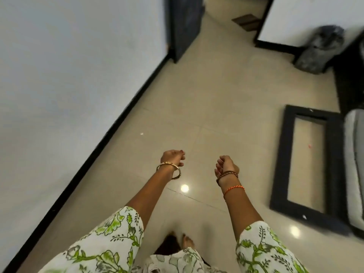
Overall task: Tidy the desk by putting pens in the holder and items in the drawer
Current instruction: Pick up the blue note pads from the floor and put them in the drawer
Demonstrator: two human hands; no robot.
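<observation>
No desk, pens, holder or drawer show in the head view. I look down at a beige tiled floor [206, 115]. My left hand [173, 157] hangs out in front of me with its fingers loosely curled and nothing in it; a gold bangle sits on that wrist. My right hand [225, 164] is held beside it, about a hand's width to the right, also loosely curled and holding nothing, with thread bands on the wrist. Both arms wear green floral sleeves. My bare feet [188, 242] show at the bottom.
A white wall [69, 85] with a black skirting runs along the left. A dark cabinet [185, 26] stands at the far end. A black rectangular frame [279, 164] lies on the floor at right, beside a grey cushion [354, 164]. A dark bag [319, 50] sits at upper right.
</observation>
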